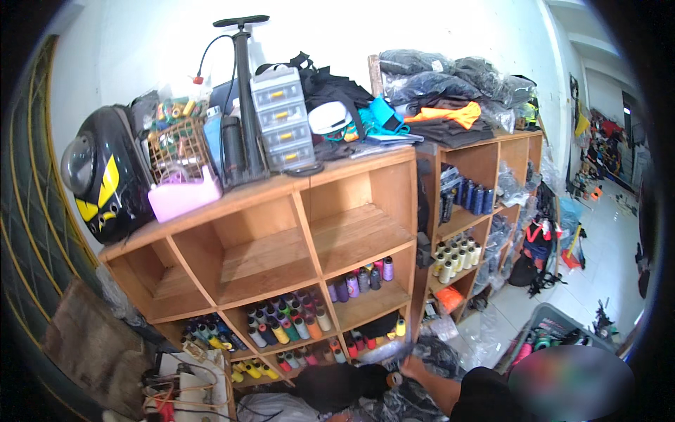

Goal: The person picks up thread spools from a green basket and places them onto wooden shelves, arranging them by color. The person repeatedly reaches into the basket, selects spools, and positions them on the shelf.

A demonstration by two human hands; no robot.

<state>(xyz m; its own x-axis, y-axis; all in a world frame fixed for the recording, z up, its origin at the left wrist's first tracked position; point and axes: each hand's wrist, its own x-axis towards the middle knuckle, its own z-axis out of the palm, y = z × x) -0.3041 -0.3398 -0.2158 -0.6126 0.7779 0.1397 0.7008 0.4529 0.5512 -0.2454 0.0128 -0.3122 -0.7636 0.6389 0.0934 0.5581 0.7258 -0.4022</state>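
Note:
My right hand [415,369] reaches in from the lower right, below a black sleeve [485,395]. Its fingers look closed among crumpled clear plastic [436,349] and dark wrapped bundles; what they grip is too small to make out. A small round tan end [394,380] shows beside the fingers. To its left lies a dark black piece, perhaps cloth [330,388]. A sliver of skin at the bottom edge may be my left hand [342,417]; its fingers are hidden. Thread cones [288,325] in many colours stand in the wooden shelf [302,204] ahead.
On the shelf top are a black helmet [105,172], a floor pump [244,105], a small drawer unit [283,119] and folded clothes. A second shelf [464,225] holds more cones. A grey crate [555,320] stands right. Lower left is a white machine [190,387] with cords.

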